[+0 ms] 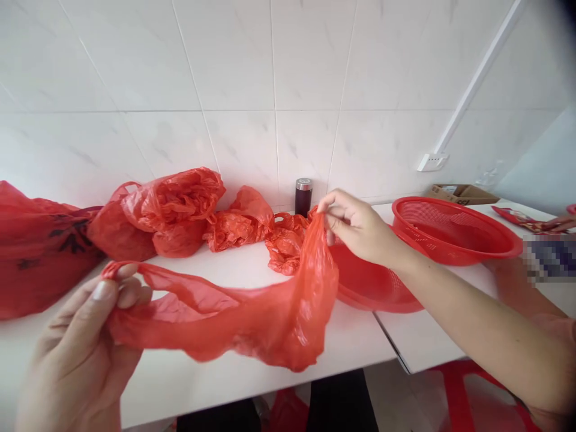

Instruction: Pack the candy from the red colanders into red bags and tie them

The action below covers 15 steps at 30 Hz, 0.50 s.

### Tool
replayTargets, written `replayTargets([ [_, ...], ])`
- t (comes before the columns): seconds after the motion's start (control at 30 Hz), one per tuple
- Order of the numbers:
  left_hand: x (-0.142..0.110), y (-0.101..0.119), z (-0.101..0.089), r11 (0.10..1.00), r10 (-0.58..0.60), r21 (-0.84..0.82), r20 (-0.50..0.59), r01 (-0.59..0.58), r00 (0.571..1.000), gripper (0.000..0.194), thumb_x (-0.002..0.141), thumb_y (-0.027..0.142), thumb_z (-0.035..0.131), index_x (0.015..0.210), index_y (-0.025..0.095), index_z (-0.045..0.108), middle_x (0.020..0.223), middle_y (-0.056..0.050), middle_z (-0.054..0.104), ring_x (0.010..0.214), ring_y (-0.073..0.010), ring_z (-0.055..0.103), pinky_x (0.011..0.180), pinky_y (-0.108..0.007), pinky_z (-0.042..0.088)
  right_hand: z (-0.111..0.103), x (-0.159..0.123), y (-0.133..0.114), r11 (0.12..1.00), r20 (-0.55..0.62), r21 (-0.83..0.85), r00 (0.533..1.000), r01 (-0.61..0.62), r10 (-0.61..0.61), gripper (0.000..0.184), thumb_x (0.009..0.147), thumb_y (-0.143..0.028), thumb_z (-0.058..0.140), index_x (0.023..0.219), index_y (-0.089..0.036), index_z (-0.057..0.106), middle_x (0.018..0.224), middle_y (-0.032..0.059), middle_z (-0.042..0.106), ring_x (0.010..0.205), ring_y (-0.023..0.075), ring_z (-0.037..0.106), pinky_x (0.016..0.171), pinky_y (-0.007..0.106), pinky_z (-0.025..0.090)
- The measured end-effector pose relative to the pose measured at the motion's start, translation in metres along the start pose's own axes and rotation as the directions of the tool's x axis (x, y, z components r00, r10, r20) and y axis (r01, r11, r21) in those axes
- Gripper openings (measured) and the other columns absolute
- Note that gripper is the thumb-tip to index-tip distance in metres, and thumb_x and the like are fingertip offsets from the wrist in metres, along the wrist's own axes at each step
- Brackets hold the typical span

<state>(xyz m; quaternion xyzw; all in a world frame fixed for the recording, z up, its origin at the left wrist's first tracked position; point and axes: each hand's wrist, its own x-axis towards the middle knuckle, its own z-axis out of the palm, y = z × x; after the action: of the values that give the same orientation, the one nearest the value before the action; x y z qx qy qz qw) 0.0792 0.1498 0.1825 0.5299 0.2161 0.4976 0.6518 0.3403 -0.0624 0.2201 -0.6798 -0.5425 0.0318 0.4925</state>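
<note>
I hold a thin red plastic bag (pixel 252 318) stretched between both hands above the white counter (pixel 216 384). My left hand (pixel 85 354) pinches one end of the bag at the lower left, thumb on top. My right hand (pixel 355 225) pinches the other end higher up, near the middle right. The bag sags between them, crumpled and half translucent.
More red plastic bags (pixel 166 210) lie heaped along the tiled wall. A small dark flask (pixel 303 196) with a metal cap stands behind them. Two red mesh baskets (pixel 454 231) sit at the right, a cardboard box (pixel 463 193) beyond. Another person's hand (pixel 562 224) shows at the far right.
</note>
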Motion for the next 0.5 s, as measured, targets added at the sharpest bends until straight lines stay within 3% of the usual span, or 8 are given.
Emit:
replayTargets([
  [0.1,0.009,-0.001,-0.001,0.995,0.08,-0.055,-0.002,-0.08,0.997,0.004,0.076,0.019,0.07,0.073,0.017,0.067,0.066,0.002,0.057,0.064,-0.0077,0.048,0.061,-0.014,0.049,-0.008,0.004,-0.008,0.999,-0.02,0.032,1.0,0.016,-0.016,0.004,0.093,-0.024,0.05,0.093,-0.02,0.05,0.077,-0.0017,0.062,0.066,0.0091,0.058,0.062,0.022,0.046],
  [0.2,0.014,0.003,0.004,0.994,0.097,-0.059,0.049,-0.094,0.994,0.008,0.079,0.017,0.064,0.073,0.018,0.069,0.072,0.001,0.063,0.071,-0.01,0.055,0.064,-0.016,0.05,-0.014,0.009,-0.019,0.994,-0.057,0.1,0.998,0.039,-0.034,0.003,0.093,-0.023,0.05,0.092,-0.02,0.05,0.075,-0.0023,0.063,0.064,0.0085,0.059,0.061,0.02,0.046],
  [0.33,0.022,0.013,0.027,0.986,0.144,-0.102,0.172,-0.128,0.974,0.011,0.082,0.02,0.06,0.078,0.016,0.069,0.09,-0.003,0.068,0.095,-0.0173,0.058,0.081,-0.025,0.05,-0.013,0.02,-0.029,0.994,0.012,0.101,0.999,0.044,-0.046,0.003,0.091,-0.018,0.051,0.092,-0.019,0.054,0.078,-0.0013,0.065,0.069,0.0097,0.062,0.067,0.023,0.05],
  [0.4,0.027,0.016,0.042,0.994,0.092,-0.076,0.248,-0.075,0.964,0.012,0.084,0.028,0.059,0.085,0.019,0.068,0.09,-0.004,0.069,0.095,-0.0202,0.06,0.081,-0.032,0.051,-0.008,0.029,-0.034,0.994,0.055,0.099,0.997,0.053,-0.059,0.004,0.091,-0.018,0.051,0.092,-0.019,0.055,0.079,-0.001,0.065,0.07,0.0105,0.063,0.068,0.024,0.05],
  [0.5,0.034,0.017,0.061,1.0,-0.006,0.031,0.301,-0.003,0.954,0.022,0.084,0.041,0.058,0.087,0.02,0.067,0.077,-0.005,0.068,0.08,-0.0198,0.063,0.071,-0.032,0.052,0.011,0.044,-0.046,0.993,0.199,0.092,0.976,0.073,-0.091,0.007,0.09,-0.018,0.05,0.093,-0.019,0.056,0.077,-0.0018,0.064,0.069,0.0103,0.061,0.067,0.025,0.05],
])
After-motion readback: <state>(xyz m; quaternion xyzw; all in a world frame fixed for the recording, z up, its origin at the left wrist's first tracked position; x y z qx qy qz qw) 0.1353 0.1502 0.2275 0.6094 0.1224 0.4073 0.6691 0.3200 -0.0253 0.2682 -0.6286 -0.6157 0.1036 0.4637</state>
